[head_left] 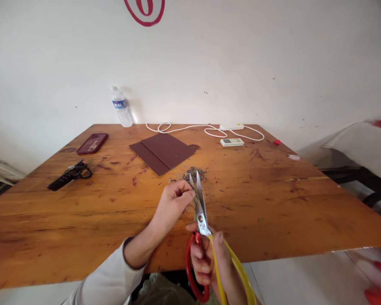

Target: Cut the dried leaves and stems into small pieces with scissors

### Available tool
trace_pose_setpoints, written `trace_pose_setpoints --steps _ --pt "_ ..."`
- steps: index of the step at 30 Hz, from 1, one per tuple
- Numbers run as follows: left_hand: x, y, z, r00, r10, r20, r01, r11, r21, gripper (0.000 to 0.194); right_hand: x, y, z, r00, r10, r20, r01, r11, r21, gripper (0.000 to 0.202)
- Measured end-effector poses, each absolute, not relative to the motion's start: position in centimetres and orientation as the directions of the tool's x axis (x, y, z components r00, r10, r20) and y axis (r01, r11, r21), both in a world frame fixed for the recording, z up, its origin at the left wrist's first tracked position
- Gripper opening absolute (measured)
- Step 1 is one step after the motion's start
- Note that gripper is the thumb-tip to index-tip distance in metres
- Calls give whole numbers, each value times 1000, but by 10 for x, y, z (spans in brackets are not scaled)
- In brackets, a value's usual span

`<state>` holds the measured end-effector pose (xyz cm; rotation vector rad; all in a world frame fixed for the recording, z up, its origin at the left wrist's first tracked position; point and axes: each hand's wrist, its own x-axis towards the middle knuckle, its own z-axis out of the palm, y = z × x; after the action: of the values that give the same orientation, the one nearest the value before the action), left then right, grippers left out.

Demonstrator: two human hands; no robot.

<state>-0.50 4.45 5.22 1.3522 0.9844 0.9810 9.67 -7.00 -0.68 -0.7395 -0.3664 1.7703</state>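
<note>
In my right hand (220,258) is a pair of scissors (201,219) with one red and one yellow handle loop, its blades slightly parted and pointing away from me. My left hand (174,201) pinches a small bunch of dried plant stems (196,197), which lies against the blades. Beyond the blade tips, a loose pile of dried plant cuttings (198,173) is scattered over the wooden table (114,224).
Behind the pile lie dark brown boards or folders (165,151). At left are a phone (92,143) and a black object (70,174). A water bottle (122,108) stands by the wall. A white cable (190,126), power strip (231,126) and remote control (232,142) lie at the back.
</note>
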Motion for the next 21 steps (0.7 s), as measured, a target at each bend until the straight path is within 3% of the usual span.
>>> trace_pose_setpoints --steps 21 --pt "-8 49 46 370 928 -46 -186 122 975 19 105 -77 7 -174 921 -348 -689 -367 -625 74"
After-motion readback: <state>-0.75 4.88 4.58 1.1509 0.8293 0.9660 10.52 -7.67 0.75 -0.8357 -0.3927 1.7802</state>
